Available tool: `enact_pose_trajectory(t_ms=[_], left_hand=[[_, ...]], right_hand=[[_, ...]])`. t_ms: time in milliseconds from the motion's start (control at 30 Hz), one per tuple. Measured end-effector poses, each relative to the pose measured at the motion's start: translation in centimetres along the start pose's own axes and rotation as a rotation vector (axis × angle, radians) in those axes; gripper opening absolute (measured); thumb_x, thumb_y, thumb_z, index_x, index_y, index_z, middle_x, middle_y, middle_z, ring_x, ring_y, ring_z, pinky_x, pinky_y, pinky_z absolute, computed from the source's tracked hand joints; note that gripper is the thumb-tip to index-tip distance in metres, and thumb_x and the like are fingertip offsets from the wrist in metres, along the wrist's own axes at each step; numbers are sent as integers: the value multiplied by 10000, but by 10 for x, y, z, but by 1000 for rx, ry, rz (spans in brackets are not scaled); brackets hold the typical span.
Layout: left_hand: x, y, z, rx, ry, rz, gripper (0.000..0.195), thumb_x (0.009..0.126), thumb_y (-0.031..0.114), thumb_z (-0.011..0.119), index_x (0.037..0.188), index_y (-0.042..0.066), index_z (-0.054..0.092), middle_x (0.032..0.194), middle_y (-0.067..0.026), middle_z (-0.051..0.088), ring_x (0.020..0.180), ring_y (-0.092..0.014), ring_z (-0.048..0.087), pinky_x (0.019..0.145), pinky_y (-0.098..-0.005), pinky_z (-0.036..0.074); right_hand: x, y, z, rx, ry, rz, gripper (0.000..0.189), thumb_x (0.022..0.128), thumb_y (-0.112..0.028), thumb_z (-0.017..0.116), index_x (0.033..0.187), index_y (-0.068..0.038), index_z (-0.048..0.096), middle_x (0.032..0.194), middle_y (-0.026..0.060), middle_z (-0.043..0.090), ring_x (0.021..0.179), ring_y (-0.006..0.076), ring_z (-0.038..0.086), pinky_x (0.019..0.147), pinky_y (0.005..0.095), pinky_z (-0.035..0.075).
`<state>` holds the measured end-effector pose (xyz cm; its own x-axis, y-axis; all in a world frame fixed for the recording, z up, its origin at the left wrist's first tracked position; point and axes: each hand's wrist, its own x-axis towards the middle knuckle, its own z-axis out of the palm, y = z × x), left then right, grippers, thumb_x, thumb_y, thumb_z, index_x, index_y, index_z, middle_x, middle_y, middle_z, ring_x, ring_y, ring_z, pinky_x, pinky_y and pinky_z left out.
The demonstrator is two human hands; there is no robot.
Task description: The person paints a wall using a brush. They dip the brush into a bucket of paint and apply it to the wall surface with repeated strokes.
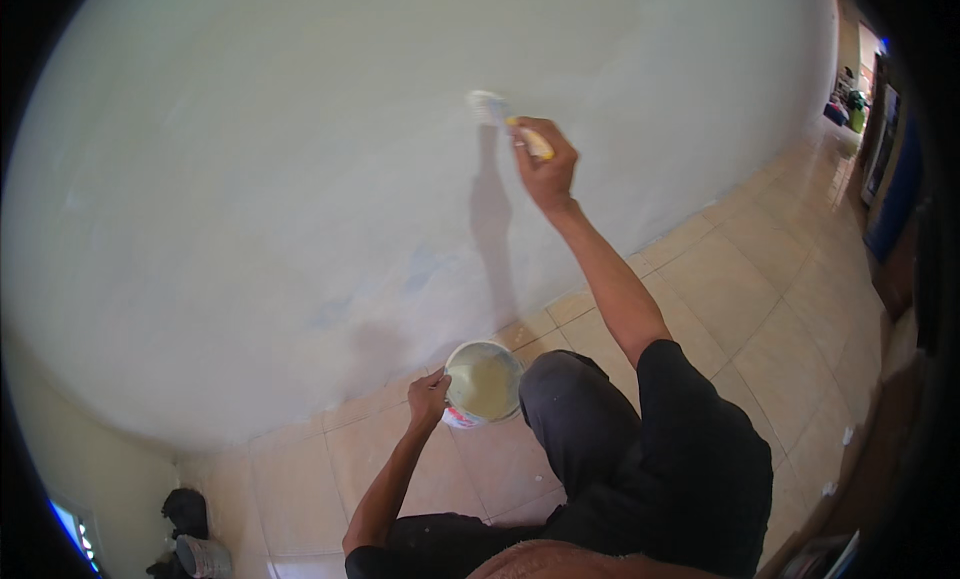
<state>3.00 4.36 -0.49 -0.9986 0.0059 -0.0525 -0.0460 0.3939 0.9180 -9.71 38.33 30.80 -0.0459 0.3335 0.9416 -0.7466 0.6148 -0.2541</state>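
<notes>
My right hand grips the yellow handle of a paintbrush in front of the pale wall. The brush head looks blurred and whitish, at or very near the wall; whether it touches cannot be told. My left hand pinches the left rim of a round plastic bucket with pale, yellowish-white liquid in it. The bucket is beside my bent knee, close to the foot of the wall. Bluish patches show low on the wall, and the arm's shadow falls below the brush.
Beige floor tiles run along the wall's foot. In the lower left corner stand a second bucket and a dark bag-like thing. Dark furniture and a blue object line the right side. Assorted items lie at the far upper right.
</notes>
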Motion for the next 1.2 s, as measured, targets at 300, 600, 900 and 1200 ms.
enact_pose_trajectory(t_ms=[300, 600, 900, 1200], left_hand=[[-8, 28, 2, -70, -62, -38, 340, 937, 182, 679, 1258, 73, 691, 887, -97, 670, 743, -172, 685, 614, -335, 642], [-21, 52, -2, -46, -114, -72, 372, 950, 191, 670, 1283, 27, 665, 910, -135, 687, 777, -193, 691, 636, -347, 637], [-17, 37, -6, -41, -88, -97, 426, 948, 192, 679, 1304, -35, 626, 906, -131, 695, 787, -201, 691, 659, -360, 641], [-13, 39, -2, -111, -89, -86, 444, 937, 204, 694, 1301, -42, 626, 921, -114, 682, 791, -193, 682, 666, -357, 644]], right_hand=[[-11, -13, 49, -144, 48, -90, 209, 833, -88, 699, 1039, -103, 663, 973, 113, 697, 741, 331, 689, 608, 403, 555], [-31, -113, 102, 352, -260, -19, 206, 843, -90, 737, 1030, -88, 648, 963, 94, 692, 715, 305, 684, 590, 367, 558], [38, 71, -41, 58, 69, 169, 96, 857, -24, 731, 950, -3, 718, 890, 103, 740, 785, 169, 706, 716, 296, 557], [45, 100, -66, -333, 135, -51, 159, 859, -129, 685, 1015, -97, 686, 959, 116, 701, 750, 352, 689, 636, 426, 566]])
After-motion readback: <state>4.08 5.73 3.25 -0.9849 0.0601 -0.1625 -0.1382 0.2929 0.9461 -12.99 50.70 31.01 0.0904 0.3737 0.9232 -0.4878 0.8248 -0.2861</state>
